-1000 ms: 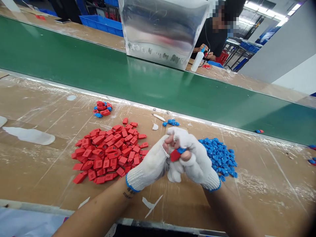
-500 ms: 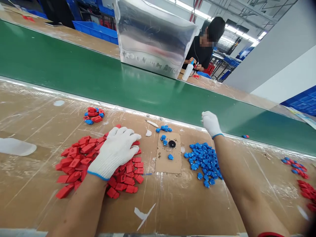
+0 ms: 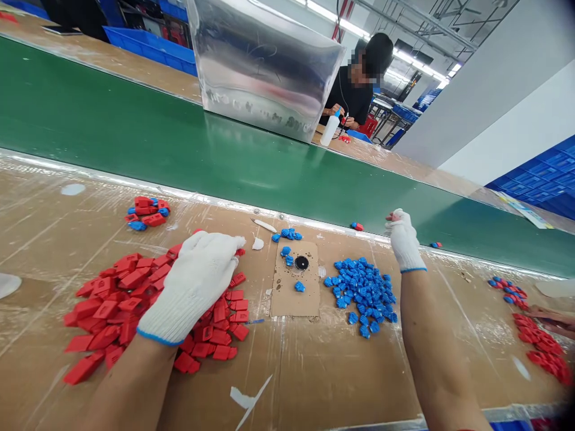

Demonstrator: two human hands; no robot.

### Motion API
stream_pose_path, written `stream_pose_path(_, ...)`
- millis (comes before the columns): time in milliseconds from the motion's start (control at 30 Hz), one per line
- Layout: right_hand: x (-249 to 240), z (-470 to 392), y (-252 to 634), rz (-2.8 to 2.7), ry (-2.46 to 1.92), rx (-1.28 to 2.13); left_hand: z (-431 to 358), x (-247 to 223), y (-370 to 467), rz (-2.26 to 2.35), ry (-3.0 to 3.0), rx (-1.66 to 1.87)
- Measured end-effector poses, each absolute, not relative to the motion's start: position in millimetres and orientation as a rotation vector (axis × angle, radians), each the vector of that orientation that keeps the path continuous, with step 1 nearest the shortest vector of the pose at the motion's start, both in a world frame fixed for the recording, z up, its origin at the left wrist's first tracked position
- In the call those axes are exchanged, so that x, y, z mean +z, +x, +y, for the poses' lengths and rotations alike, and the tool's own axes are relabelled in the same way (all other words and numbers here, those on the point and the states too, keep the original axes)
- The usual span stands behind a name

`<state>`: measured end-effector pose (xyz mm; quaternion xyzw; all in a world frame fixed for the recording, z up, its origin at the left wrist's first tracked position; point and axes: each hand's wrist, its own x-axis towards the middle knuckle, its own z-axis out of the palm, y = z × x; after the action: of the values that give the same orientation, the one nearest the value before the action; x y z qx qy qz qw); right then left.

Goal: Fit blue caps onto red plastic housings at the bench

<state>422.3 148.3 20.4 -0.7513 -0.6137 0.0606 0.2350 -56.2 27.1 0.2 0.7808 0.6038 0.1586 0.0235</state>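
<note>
My left hand point(image 3: 202, 272), in a white knitted glove, reaches over a heap of red plastic pieces point(image 3: 108, 311). Its thumb and forefinger are closed on one red plastic piece point(image 3: 240, 252) at the heap's right side. Also gloved, with bare fingertips showing, my right hand point(image 3: 402, 236) hovers at the near edge of the green belt point(image 3: 269, 173). Its fingers are curled together, and I see nothing in them. Left of it, a joined red-and-blue piece point(image 3: 357, 226) lies on the belt's edge. Small blue pieces point(image 3: 363, 293) form a pile below.
A cardboard pad point(image 3: 294, 302) with a round black-topped container point(image 3: 302, 263) and loose blue pieces sits between the heaps. Joined pieces point(image 3: 148, 211) cluster at left. Across the belt stand a metal panel point(image 3: 265, 72) and a seated person point(image 3: 357, 90). Another person's hand point(image 3: 554, 320) touches red pieces at right.
My right hand has let go of a red-and-blue piece on the belt's edge and moved right. My left fingers have closed on a red piece. The view has swung right; another person's hand appears.
</note>
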Motion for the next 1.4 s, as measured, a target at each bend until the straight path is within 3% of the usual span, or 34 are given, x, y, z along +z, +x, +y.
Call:
stream_pose_path(267, 10, 74, 390, -2.418, -1.762, 0.519, 20, 0, -33, 1.592, 1.717, 1.174)
stream_pose_path(600, 19, 84, 368, -2.503, -1.668, 0.38, 20, 4, -27, 1.505, 1.812, 1.218)
stream_pose_path(767, 49, 69, 342, -2.167, -1.294, 0.284, 17, 5, -23, 1.473, 1.794, 1.278)
stream_pose_path(967, 58, 68, 270, -2.287, -0.917, 0.507, 17, 4, -21, 1.432, 1.54, 1.296)
stream_pose_path(1200, 33, 71, 261, -2.368, -1.059, 0.667, 20, 8, -18, 1.302, 1.2, 1.369)
stream_pose_path(1400, 26, 69, 252, -2.424, -1.176, 0.608, 22, 2, -17, 1.254, 1.122, 1.369)
